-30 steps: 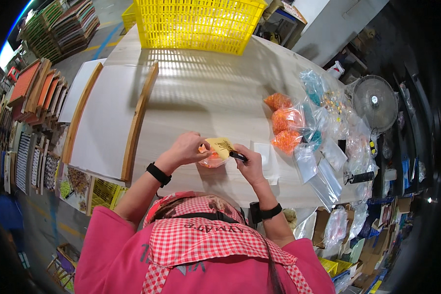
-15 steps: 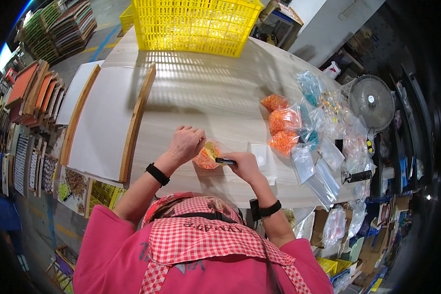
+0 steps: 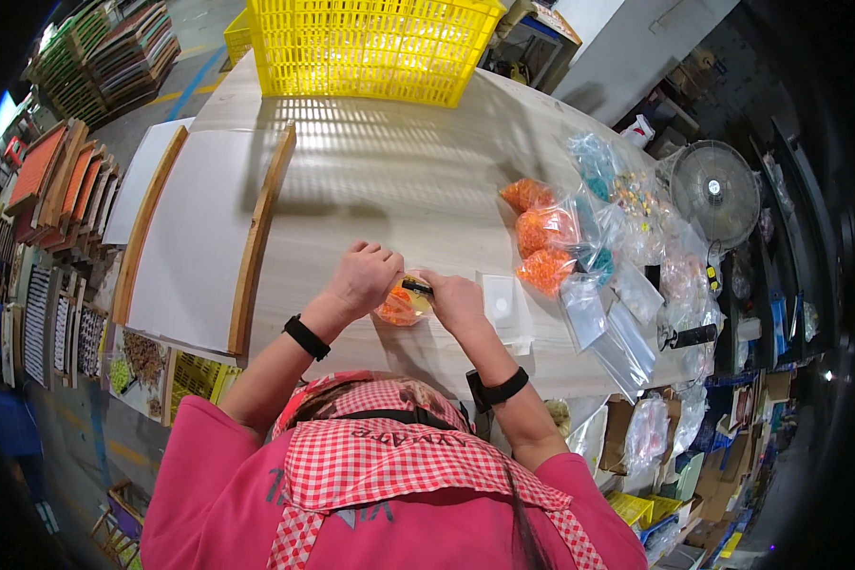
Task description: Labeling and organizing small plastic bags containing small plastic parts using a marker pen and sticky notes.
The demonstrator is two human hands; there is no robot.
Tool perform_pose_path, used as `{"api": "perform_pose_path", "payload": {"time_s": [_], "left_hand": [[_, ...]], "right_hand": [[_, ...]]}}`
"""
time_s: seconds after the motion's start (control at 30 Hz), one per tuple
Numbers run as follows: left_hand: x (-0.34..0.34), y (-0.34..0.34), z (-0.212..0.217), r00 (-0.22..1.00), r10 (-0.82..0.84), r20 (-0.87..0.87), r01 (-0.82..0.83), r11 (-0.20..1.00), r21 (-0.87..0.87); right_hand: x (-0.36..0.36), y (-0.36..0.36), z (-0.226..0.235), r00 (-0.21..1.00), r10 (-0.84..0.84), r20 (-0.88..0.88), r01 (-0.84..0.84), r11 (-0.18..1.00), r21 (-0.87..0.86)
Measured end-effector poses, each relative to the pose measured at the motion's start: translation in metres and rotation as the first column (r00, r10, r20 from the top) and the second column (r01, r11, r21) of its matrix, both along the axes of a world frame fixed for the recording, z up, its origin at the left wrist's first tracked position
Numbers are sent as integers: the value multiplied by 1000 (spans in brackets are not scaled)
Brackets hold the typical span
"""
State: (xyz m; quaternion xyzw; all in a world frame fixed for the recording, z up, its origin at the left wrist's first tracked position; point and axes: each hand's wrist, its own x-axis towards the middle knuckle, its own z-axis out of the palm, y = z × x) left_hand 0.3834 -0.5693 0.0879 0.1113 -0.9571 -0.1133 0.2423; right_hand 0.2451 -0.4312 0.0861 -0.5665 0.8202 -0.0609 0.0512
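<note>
head view, fisheye, edges bent. both hands meet at the near edge of the pale wooden table (image 3: pixel 418 180), just in front of the person's chest. left hand (image 3: pixel 363 278) is curled, fingers bunched down onto a small clear bag of orange pieces (image 3: pixel 401 306); it covers the bag's left and top, so only the lower right part of the bag shows. right hand (image 3: pixel 456 302) is closed in a pinch on a small dark object (image 3: pixel 416 284) held at the bag's top edge; too small to tell what it is, and its far end is hidden between the two hands. fingertips of both hands mostly hidden by knuckles, so exact grip on the bag can't be read. black band on each wrist.

just right of the right hand: a flat stack of clear empty bags (image 3: pixel 503 304) lying on the table. further right, well apart from the hands: three filled orange bags (image 3: pixel 541 233) in a row, then a loose heap of clear bags (image 3: pixel 636 247) with blue and mixed contents; overlapping, count not readable. table fan (image 3: pixel 717 190) beyond the heap, partly cut by the dark rim.

far end of the table: yellow plastic crate (image 3: pixel 370 43), top cut off. left: white board with wooden edge strips (image 3: pixel 195 237). person's head and pink top block the nearest table edge.
</note>
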Motion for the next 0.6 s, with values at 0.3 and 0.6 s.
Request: {"api": "perform_pose_path", "payload": {"time_s": [0.3, 0.6], "left_hand": [[-1, -2, 3, 1000, -12, -10, 13, 999, 47], [-3, -2, 1, 1000, -16, -17, 17, 998, 56]], "right_hand": [[-10, 8, 1, 999, -32, 6, 32, 998, -46], [-24, 3, 12, 800, -185, 570, 190, 980, 52]]}}
